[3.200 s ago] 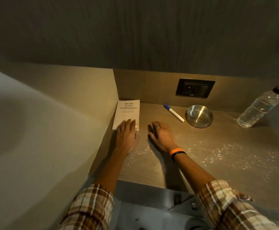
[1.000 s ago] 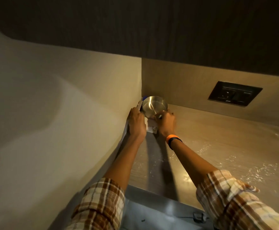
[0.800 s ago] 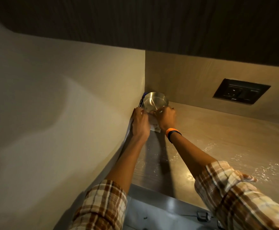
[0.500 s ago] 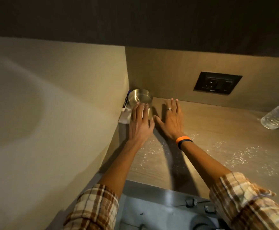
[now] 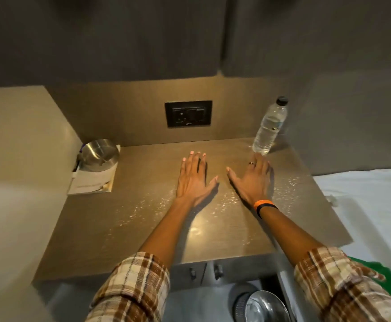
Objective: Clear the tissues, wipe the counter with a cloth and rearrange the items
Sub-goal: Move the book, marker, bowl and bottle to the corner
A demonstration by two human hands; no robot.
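Observation:
My left hand (image 5: 193, 176) lies flat, fingers spread, on the brown counter (image 5: 143, 228) near its middle. My right hand (image 5: 252, 180) lies flat beside it, with a ring and an orange wristband, its fingertips just short of the clear water bottle (image 5: 270, 126) at the back right. Neither hand holds anything. In the back left corner a steel bowl (image 5: 100, 154) sits on top of a white book (image 5: 92, 182). A bit of the pen (image 5: 81, 148) peeks out behind the bowl. White specks are scattered over the counter around my hands.
A black wall socket (image 5: 188, 113) sits in the back panel. A side wall (image 5: 22, 140) closes the left. White bedding (image 5: 371, 196) lies to the right, with a green cloth (image 5: 380, 275) near my right sleeve. Below the counter stands a steel bin (image 5: 266, 306).
Both hands let go of the bowl and book in the left corner and moved right to the counter's middle, now flat and spread. The bowl stays on the book. The view swung right.

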